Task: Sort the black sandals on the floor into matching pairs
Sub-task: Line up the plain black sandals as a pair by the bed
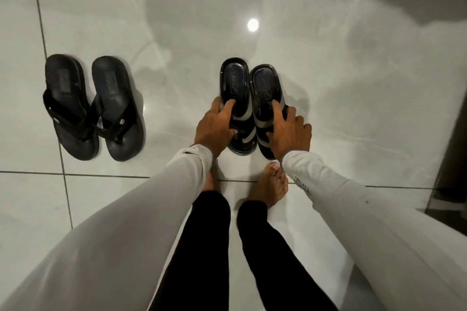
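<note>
Two striped slides are set side by side, touching, on the white tile floor (328, 83), heels pointing away. The left slide (233, 83) is pressed by the left hand (214, 126), its grip loose, a forefinger laid on the footbed and a thumb at the outer edge. The right slide (265, 86) is covered by the right hand (290, 131), fingers spread flat. A flip-flop pair (93, 106) is seen well apart to the left, straps overlapping. Bare feet (267, 184) are planted just behind the slides.

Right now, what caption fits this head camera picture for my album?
Two hands, left hand and right hand, line up grey-strapped black slide sandals beside paired black thong sandals.
</note>
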A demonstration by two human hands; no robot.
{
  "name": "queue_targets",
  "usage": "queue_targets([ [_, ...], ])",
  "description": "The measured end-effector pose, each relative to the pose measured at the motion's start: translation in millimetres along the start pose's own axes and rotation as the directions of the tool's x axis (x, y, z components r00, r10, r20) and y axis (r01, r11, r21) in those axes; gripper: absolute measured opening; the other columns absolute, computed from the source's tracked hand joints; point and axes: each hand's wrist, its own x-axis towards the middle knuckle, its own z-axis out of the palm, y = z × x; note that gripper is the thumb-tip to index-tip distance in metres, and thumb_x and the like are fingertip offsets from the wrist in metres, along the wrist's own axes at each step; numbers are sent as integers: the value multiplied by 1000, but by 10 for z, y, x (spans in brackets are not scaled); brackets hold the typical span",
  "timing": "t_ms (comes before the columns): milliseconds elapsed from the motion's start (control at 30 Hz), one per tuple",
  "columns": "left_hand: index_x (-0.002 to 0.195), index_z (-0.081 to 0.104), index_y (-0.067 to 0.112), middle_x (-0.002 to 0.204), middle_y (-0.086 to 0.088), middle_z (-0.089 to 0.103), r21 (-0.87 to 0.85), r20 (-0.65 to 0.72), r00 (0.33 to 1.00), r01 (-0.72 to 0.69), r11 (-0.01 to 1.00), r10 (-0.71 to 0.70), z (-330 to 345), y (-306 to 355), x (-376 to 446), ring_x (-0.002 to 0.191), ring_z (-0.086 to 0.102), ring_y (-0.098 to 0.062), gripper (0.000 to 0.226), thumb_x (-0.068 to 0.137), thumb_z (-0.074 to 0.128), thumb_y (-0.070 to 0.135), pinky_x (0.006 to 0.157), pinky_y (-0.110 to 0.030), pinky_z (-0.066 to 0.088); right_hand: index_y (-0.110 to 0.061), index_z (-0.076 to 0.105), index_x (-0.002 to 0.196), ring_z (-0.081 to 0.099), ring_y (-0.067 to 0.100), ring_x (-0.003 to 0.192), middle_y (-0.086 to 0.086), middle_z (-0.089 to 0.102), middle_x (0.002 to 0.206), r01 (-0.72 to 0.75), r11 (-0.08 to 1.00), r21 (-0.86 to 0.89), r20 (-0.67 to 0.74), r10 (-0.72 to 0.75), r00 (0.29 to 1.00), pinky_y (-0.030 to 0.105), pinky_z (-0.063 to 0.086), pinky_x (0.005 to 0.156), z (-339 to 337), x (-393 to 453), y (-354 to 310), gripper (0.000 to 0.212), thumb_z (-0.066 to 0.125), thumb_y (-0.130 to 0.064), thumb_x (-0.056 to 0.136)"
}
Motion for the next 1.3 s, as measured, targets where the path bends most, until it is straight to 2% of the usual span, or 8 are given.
queue_targets([
  [100,161,14,27,152,-21,34,96,88,985,137,986,-146,-68,-45,-90,115,60,-46,94,88,74,21,94,-50,52,-29,9,157,51,39,117,20,34,149,-29,989,-145,30,33,999,52,44,96,-77,1,-25,89,65,-16,89],
  [167,161,1,33,141,-22,46,167,128,966,202,965,-225,-131,-37,-14,112,62,-45,102,89,72,32,90,-50,52,-31,3,158,52,38,117,20,37,147,-34,986,-163,70,46,996,53,42,97,-103,75,-35,88,60,-17,91],
  [300,159,-13,36,121,-20,64,299,191,954,167,939,-231,-189,116,420,105,66,-40,118,82,76,48,81,-46,51,-36,-9,156,60,34,107,18,56,126,-39,999,-23,218,43,975,46,45,84,-7,438,16,105,68,-44,86],
  [467,158,-18,37,121,-20,64,371,227,938,165,914,-261,-49,252,654,103,67,-39,123,81,76,51,86,-48,55,-37,-24,152,67,31,88,16,66,110,6,992,126,256,-38,966,39,42,68,254,574,111,112,66,-46,86],
  [667,159,-15,37,111,-16,67,451,157,962,131,883,-223,-110,625,1018,91,69,-35,122,80,76,54,71,-40,49,-35,-24,152,66,35,93,19,65,110,21,991,135,213,-50,976,46,50,78,140,864,439,111,65,-48,88],
  [867,159,-10,40,124,-16,62,452,144,976,80,888,-162,-154,1513,1736,105,67,-38,122,77,78,56,74,-41,43,-34,-21,153,64,38,103,23,58,124,-82,980,182,180,49,982,49,48,87,-396,1442,1126,106,62,-50,89],
  [1033,159,-9,40,124,-17,63,440,137,985,36,897,-107,-89,2114,2180,106,67,-38,119,79,78,53,74,-41,39,-37,-17,154,66,37,99,20,60,122,-116,978,175,113,97,989,43,45,79,-825,1939,1774,100,58,-54,90],
  [1300,159,-11,39,122,-18,64,423,127,985,50,905,-114,15,2407,2297,105,67,-38,118,81,76,52,81,-44,50,-36,-12,156,64,39,105,23,59,125,-92,985,147,113,75,991,47,50,85,-1121,2260,2264,101,59,-58,87],
])
